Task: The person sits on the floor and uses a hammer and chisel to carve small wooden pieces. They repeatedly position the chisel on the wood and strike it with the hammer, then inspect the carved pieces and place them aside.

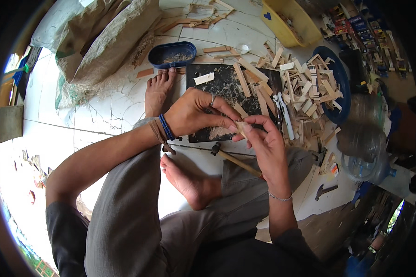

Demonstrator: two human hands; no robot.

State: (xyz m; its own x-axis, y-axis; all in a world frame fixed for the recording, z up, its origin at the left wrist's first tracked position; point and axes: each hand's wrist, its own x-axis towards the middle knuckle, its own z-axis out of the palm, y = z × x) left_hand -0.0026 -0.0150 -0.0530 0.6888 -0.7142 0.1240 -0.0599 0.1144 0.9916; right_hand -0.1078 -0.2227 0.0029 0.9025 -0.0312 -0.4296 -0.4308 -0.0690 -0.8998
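My left hand and my right hand meet over a dark, flat board on the floor. Between their fingertips they pinch a small pale piece of wood, mostly covered by the fingers. Both hands are closed on it. Thin wooden strips, a pale wood piece and scattered shavings lie on the board. A hammer with a wooden handle rests below my hands, across my lower leg. Right of the board's middle lies a long white tool with a dark end.
A heap of small wooden pieces spills from a blue basin at right. Beyond the board stand a blue oval tub and a yellow tub. A big sack is at far left. Another hammer and a clear jug are right.
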